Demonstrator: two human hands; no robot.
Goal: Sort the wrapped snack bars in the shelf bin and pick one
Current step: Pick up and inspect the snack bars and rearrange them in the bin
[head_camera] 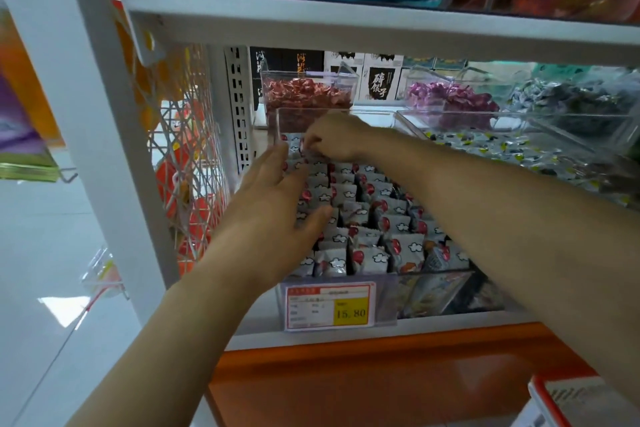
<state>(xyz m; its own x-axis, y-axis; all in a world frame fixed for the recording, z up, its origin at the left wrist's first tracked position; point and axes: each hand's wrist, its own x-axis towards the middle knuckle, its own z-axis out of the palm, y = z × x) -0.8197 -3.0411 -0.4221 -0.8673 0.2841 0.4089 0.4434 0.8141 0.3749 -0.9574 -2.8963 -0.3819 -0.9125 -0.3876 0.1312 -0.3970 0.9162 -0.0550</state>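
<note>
white steel of the shelf post (114,149) and the wire mesh panel (187,135) close off the left side, so the reach has to come from the front. the left hand (277,204) lies open, fingers straight and spread, resting on the left rows of the snack bars (374,218). these stand upright in ranks inside the clear shelf bin (436,288), above a price label (329,307). that flat palm would serve best as a light fence, so the rows don't topple while the back is worked. further right, the right hand (334,139) is at the back row, fingers curled and pinching the top of a bar there. it should lift straight up, not sideways, or the neighbours may tilt. the next bin (519,146) to the right holds different wrapped sweets, so nothing should stray across.
</note>
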